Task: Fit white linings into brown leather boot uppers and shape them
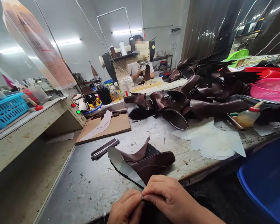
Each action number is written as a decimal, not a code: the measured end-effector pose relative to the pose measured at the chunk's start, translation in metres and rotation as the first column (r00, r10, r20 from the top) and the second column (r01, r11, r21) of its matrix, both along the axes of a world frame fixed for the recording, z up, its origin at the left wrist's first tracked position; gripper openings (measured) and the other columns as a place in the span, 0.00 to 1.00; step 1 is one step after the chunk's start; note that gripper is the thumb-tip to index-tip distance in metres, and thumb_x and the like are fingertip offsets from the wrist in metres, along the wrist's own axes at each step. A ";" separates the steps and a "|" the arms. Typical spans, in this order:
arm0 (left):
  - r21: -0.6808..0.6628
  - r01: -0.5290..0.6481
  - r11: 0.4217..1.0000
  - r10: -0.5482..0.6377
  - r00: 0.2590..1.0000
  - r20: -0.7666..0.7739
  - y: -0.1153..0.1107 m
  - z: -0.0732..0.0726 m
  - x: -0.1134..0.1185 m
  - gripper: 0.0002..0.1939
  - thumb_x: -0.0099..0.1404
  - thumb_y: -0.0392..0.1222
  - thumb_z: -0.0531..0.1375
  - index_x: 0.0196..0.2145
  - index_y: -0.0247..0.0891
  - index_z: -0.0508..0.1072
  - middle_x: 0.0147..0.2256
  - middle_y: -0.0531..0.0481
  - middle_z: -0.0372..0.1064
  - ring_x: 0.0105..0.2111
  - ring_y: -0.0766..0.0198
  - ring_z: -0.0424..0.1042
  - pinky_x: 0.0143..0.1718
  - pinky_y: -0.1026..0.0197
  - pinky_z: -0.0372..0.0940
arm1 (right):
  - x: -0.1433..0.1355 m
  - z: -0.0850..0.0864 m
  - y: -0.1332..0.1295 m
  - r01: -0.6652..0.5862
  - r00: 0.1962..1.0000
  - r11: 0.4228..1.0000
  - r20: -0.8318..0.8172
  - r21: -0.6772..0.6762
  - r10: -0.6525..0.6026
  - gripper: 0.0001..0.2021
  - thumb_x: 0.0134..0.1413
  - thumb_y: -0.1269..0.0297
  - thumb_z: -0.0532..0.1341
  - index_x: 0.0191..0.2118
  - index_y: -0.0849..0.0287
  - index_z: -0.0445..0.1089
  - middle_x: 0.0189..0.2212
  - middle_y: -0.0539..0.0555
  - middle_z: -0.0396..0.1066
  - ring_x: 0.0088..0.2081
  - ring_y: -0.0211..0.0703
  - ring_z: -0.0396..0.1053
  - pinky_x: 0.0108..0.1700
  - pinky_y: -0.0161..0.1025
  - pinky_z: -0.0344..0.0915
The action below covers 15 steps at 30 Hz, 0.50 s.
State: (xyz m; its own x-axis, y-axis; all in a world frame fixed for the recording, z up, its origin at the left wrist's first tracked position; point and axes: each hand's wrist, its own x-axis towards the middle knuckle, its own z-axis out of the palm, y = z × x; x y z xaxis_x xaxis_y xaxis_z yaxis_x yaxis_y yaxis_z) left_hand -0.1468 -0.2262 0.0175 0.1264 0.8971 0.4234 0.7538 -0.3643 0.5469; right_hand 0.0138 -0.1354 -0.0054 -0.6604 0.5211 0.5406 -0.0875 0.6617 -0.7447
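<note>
The brown boot upper [154, 163] lies on its side on the worktop [88, 183], in the lower middle of the frame, straight above the two hands; its long axis runs across the frame, the wide pale-lined opening facing lower left and the narrower end pointing right; its lower edge comes down to the fingers, and the right hand [169, 193] is the nearer, overlapping that edge in view; the left hand [124, 207] sits just beside it at the bottom of the frame; fingertips of both hands meet in a pinch, closed on a small dark bit [142, 198]; whether this is part of the upper or a separate piece I cannot tell; dark strips [105, 148] lie near the upper, left of centre, well apart from both hands.
</note>
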 end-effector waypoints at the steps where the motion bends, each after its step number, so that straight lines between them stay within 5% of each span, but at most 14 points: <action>1: -0.018 0.039 0.999 -0.039 0.999 -0.020 0.002 0.004 0.000 0.10 0.62 0.36 0.57 0.38 0.45 0.77 0.30 0.48 0.76 0.28 0.65 0.74 0.30 0.70 0.69 | 0.002 0.000 0.002 -0.028 1.000 1.000 0.008 -0.015 0.028 0.09 0.59 0.64 0.58 0.34 0.56 0.76 0.28 0.50 0.73 0.31 0.38 0.71 0.33 0.31 0.67; 7: -0.032 0.055 0.998 -0.058 0.996 -0.070 0.018 0.006 0.012 0.10 0.61 0.36 0.57 0.33 0.43 0.79 0.26 0.48 0.75 0.23 0.66 0.73 0.28 0.71 0.69 | 0.004 0.000 0.009 0.071 0.992 0.997 -0.105 -0.018 -0.073 0.10 0.53 0.72 0.56 0.31 0.59 0.75 0.24 0.52 0.71 0.26 0.37 0.68 0.28 0.31 0.64; 10: -0.060 -0.151 0.987 0.156 0.983 0.093 0.030 0.010 0.008 0.06 0.57 0.41 0.61 0.30 0.43 0.79 0.28 0.48 0.77 0.27 0.62 0.75 0.30 0.68 0.71 | 0.021 -0.007 0.018 0.102 0.982 0.961 -0.129 -0.259 -0.139 0.08 0.51 0.70 0.57 0.26 0.58 0.72 0.23 0.50 0.68 0.25 0.36 0.66 0.27 0.31 0.63; 13: -0.186 -0.455 0.871 0.485 0.733 0.477 0.051 0.038 -0.011 0.07 0.56 0.46 0.62 0.28 0.41 0.76 0.30 0.49 0.78 0.32 0.58 0.77 0.35 0.61 0.72 | 0.061 -0.035 0.024 -0.004 0.998 0.802 -0.056 -0.597 -0.037 0.08 0.51 0.63 0.57 0.25 0.58 0.68 0.23 0.48 0.64 0.19 0.32 0.62 0.21 0.30 0.60; 15: -0.261 -0.493 0.830 0.520 0.514 0.682 0.073 0.066 -0.022 0.08 0.54 0.46 0.62 0.28 0.39 0.74 0.32 0.49 0.78 0.34 0.57 0.77 0.37 0.57 0.72 | 0.088 -0.064 0.025 0.029 0.996 0.770 0.083 -0.637 0.031 0.07 0.49 0.62 0.60 0.24 0.57 0.67 0.24 0.48 0.65 0.23 0.35 0.65 0.25 0.30 0.62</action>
